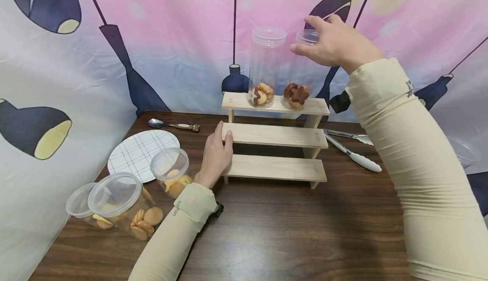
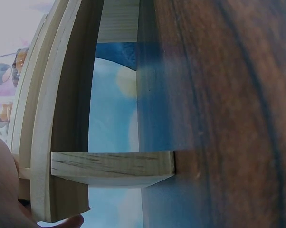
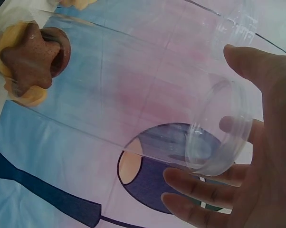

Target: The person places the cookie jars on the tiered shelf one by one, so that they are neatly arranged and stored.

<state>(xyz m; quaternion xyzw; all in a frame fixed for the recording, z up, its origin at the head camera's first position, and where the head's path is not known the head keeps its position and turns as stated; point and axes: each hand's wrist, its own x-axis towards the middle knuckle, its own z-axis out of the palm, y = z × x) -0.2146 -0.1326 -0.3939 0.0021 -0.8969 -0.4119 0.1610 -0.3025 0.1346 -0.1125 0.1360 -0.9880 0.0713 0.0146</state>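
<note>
A three-tier wooden display stand (image 1: 274,135) stands on the table. My left hand (image 1: 217,156) grips its left end, fingers around the board ends; the left wrist view shows a fingertip past a board's end (image 2: 43,204). On the top tier stand two tall clear jars: the left jar (image 1: 267,61) has brown and pale cookies at its bottom, the right jar (image 1: 301,71) a brown star-shaped cookie (image 3: 31,59) among others. My right hand (image 1: 337,42) is spread about the right jar's lid (image 3: 238,137), thumb apart from the fingers.
Left on the table are a checked round plate (image 1: 142,152), a spoon (image 1: 173,125) and several lidded jars of cookies (image 1: 122,205). White-handled tongs (image 1: 358,158) lie right of the stand. A clear container (image 1: 463,152) shows behind the right sleeve. A patterned cloth (image 1: 183,61) hangs behind.
</note>
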